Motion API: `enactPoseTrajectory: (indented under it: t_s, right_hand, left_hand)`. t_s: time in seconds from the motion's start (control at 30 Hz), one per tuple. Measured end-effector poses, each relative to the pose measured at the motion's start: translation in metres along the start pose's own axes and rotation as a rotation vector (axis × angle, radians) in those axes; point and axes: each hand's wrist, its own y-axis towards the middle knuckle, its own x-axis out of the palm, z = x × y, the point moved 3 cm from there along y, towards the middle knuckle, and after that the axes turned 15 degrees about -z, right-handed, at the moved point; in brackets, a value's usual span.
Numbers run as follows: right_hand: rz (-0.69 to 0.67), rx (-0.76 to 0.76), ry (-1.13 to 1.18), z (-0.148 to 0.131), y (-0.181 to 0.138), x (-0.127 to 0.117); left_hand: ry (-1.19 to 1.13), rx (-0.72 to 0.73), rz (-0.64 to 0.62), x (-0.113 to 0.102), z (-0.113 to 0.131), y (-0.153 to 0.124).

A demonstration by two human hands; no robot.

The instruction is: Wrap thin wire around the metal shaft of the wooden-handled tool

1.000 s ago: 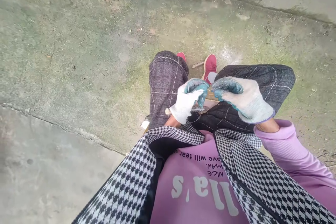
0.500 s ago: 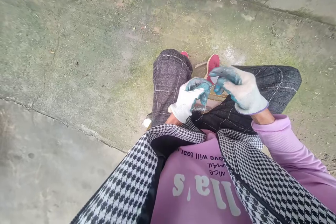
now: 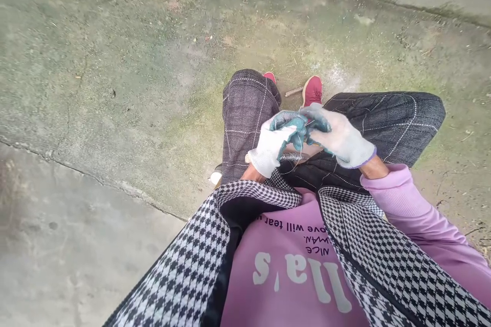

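Observation:
My left hand (image 3: 274, 140), in a white glove with blue-green coated fingers, is closed in a pinch over my lap. A thin, needle-like piece (image 3: 310, 122) sticks out from its fingertips toward the right. A fine pale thread (image 3: 300, 148) hangs from these fingers in a loop. Facing it, my right hand (image 3: 339, 135), gloved alike, has its fingers curled around the tip of the thin piece. Whether those fingertips grip it is hard to see. Below the left hand lies a shiny, silvery wound spool (image 3: 292, 157) on a pale rod, partly hidden by the glove.
My knees in dark checked trousers (image 3: 249, 107) are spread on both sides. Red shoes (image 3: 313, 91) rest on the stained concrete ground (image 3: 153, 61), with a short stick (image 3: 294, 92) between them. A cracked seam (image 3: 95, 180) crosses the floor at lower left.
My right hand has moved left and slightly down, its raised fingers now curled in close to the left fingertips. My left hand stays nearly in place, still pinching.

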Motion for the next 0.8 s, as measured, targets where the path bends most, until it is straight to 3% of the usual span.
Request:
enactPoseTrajectory:
  t_s: [0.07,0.2,0.57,0.8]
  right_hand:
    - [-0.066,0.034,0.002,0.0,0.001,0.003]
    - [-0.037,0.097,-0.018,-0.001,-0.007,0.001]
    - [-0.035,0.09,-0.176,-0.007,-0.014,-0.002]
    - [0.233,0.096,0.082,0.007,-0.014,-0.022]
  left_hand:
    - [0.003,0.016,0.004,-0.002,-0.001,0.0]
    - [-0.012,0.03,0.011,-0.003,-0.002,0.001]
    - [0.025,-0.008,0.084,-0.004,-0.007,0.003]
    - [-0.001,-0.044,0.06,-0.001,-0.006,0.0]
